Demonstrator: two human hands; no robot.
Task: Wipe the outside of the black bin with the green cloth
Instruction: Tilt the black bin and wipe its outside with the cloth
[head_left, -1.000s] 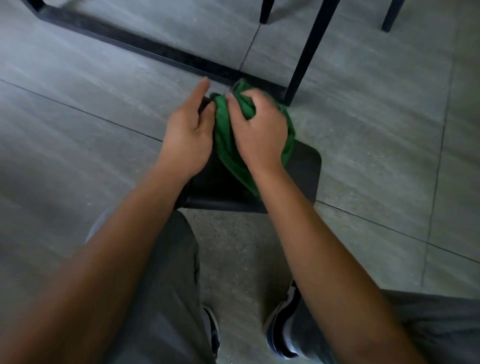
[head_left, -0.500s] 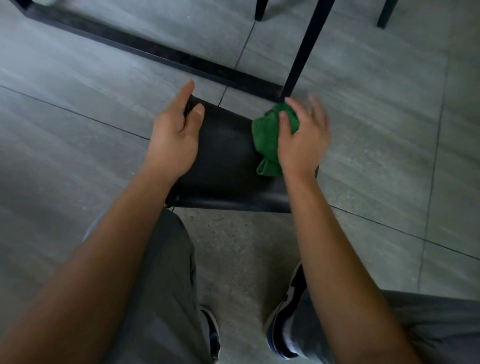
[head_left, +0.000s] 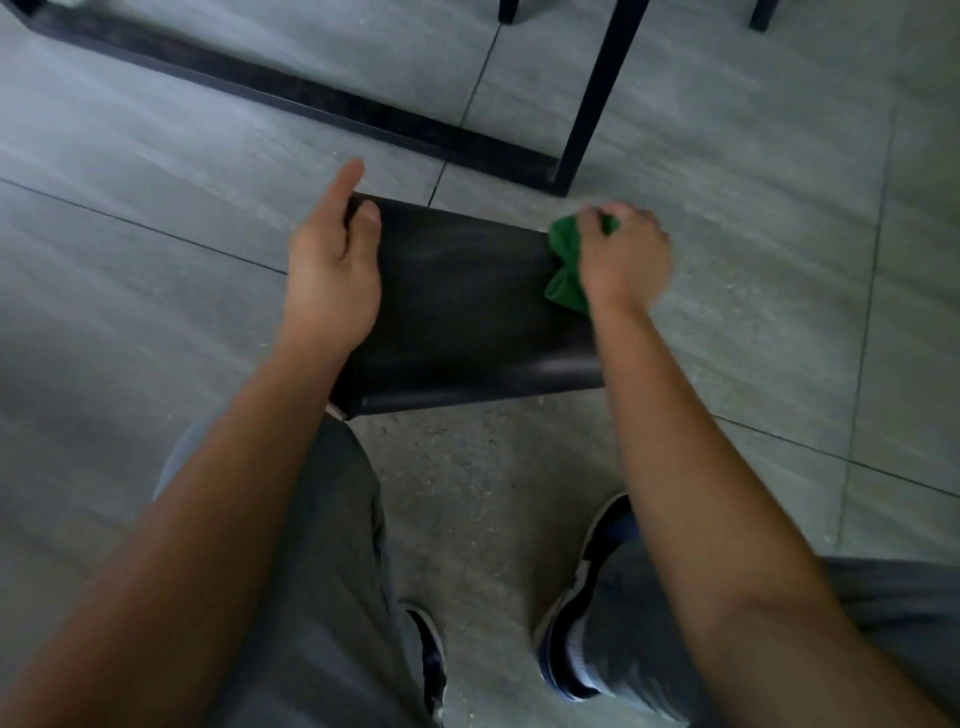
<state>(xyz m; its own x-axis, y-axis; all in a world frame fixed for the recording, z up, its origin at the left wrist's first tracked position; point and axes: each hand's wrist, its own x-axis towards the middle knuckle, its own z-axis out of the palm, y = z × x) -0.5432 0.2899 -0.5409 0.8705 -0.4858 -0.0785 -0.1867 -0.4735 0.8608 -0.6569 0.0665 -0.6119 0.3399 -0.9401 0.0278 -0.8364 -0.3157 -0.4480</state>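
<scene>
The bin (head_left: 457, 301) lies on its side on the floor (head_left: 156, 260), between the person's two hands. The cloth (head_left: 563, 260) is bunched against its far right edge, gripped in the curled fingers of the right hand (head_left: 623, 260). The left hand (head_left: 332, 280) clasps the left edge, thumb on the upper face and forefinger straight past the far corner. A black frame (head_left: 311, 98) stands just beyond. Two shoes (head_left: 582, 597) show below.

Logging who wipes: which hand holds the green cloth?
The right hand grips the green cloth beside the black bin; the left hand holds only the bin's edge.
</scene>
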